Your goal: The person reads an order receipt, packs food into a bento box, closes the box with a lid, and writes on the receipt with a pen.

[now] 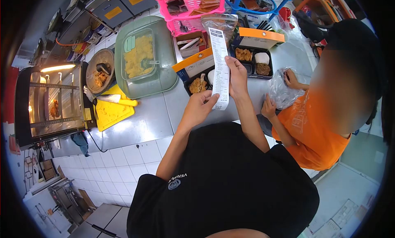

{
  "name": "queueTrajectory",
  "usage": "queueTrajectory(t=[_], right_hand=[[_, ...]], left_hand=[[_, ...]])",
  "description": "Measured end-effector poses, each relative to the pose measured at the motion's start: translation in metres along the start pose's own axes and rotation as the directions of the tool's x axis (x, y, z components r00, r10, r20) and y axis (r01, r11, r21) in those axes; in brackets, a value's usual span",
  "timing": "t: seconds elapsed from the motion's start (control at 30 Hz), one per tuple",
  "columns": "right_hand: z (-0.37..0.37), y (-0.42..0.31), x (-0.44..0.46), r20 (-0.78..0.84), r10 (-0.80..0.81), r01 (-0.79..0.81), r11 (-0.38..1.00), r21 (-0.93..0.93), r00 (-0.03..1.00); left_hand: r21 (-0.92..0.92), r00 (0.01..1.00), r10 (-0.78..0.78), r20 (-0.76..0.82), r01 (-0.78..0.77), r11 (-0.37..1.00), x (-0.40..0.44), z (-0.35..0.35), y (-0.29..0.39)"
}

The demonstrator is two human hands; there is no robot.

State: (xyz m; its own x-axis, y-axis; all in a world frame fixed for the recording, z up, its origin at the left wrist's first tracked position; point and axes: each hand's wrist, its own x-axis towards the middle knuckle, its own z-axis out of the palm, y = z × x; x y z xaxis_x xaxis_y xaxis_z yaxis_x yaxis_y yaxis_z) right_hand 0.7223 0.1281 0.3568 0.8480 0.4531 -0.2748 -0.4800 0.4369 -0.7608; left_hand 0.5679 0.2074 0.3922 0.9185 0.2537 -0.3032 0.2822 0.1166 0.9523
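A long printed receipt (221, 69) hangs upright between my hands above the steel counter. My left hand (198, 109) pinches its lower left edge, fingers closed. Higher up, my right hand (237, 75) grips the right edge between thumb and fingers. Behind the paper stands a meal box (189, 68) with a raised orange-edged lid; fried chicken (198, 85) shows in it, and the receipt hides part of the contents. To the right, a second meal box (262, 77) holds fried chicken, white rice and a brown patty.
A person in an orange shirt (317, 131) handles a clear plastic bag (284, 92) on my right. Leftward are a green tub (168, 84), a knife (115, 99) on a yellow cutting board (111, 119), a pan (95, 84) and a lit display warmer (55, 102). Pink baskets (190, 19) stand behind.
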Motion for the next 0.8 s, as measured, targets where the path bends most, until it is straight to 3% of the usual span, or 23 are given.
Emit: queueTrajectory(t=[0.1, 0.43, 0.5, 0.8], right_hand=[[-0.003, 0.000, 0.004, -0.006, -0.009, 0.009, 1.000, -0.004, 1.000], [-0.010, 0.004, 0.007, 0.000, -0.031, 0.031, 0.999, -0.007, 1.000], [-0.010, 0.004, 0.008, 0.007, -0.028, 0.028, 0.999, -0.023, 1.000], [-0.008, 0.001, 0.007, -0.011, -0.047, 0.047, 0.998, -0.033, 0.999]], left_hand=[[0.092, 0.995, -0.095, 0.002, 0.094, 0.991, -0.007, -0.003, 0.022], [0.055, 0.997, -0.082, -0.007, 0.083, 0.995, -0.005, -0.004, 0.013], [-0.031, 1.000, -0.003, 0.009, 0.003, 1.000, -0.001, -0.005, -0.002], [-0.020, 1.000, -0.015, 0.024, 0.015, 1.000, -0.002, -0.008, -0.002]])
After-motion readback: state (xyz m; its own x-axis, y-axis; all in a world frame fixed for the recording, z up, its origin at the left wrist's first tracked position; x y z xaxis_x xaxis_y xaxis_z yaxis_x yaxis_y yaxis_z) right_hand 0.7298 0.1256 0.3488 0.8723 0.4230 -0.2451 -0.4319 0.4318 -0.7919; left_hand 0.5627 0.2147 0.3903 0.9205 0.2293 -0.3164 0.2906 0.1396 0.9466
